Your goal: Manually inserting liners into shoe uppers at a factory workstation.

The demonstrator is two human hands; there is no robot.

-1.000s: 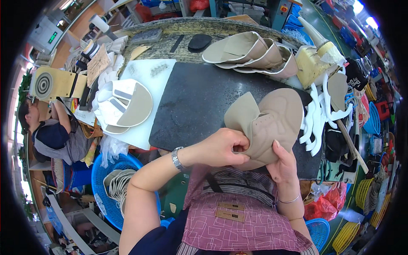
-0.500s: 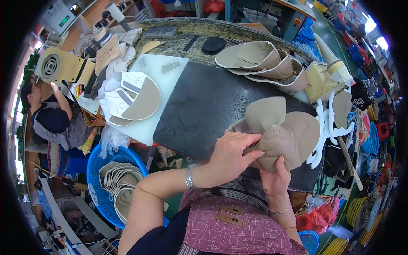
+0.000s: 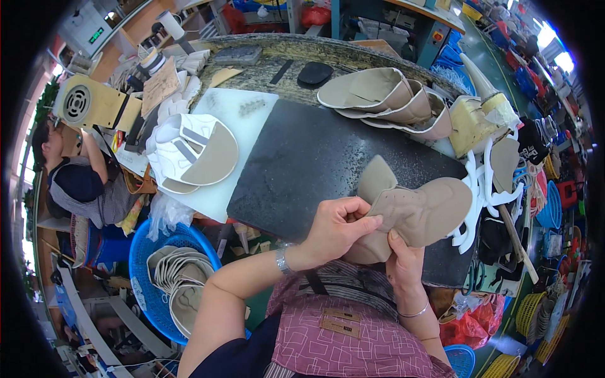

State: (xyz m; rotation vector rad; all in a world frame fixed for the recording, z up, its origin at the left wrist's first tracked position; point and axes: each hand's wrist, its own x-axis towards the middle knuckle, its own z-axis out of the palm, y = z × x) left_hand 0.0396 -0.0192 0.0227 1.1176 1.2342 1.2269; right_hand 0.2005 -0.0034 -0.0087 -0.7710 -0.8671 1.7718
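You hold the beige shoe upper (image 3: pixel 436 213) with both hands, above the near edge of the dark mat (image 3: pixel 296 167) on the counter (image 3: pixel 252 78); whether it touches the mat, I cannot tell. Its wide rounded end points to the right, and one flap stands up on the far side.

Your left hand (image 3: pixel 343 227) pinches the edge of the piece between thumb and bent forefinger. Your right hand (image 3: pixel 404 261) presses its thumb on the near side; the fingers beneath are mostly hidden, so I cannot tell how they are placed.

To handle it well, I would let the right hand be the steady support and the left do the fine work. The material seems soft, so please pinch only lightly, otherwise a crease could stay. Keep the standing flap free from your fingers, and keep the rounded end away from the white curved parts (image 3: pixel 467 214) just beside it, because it could catch there.
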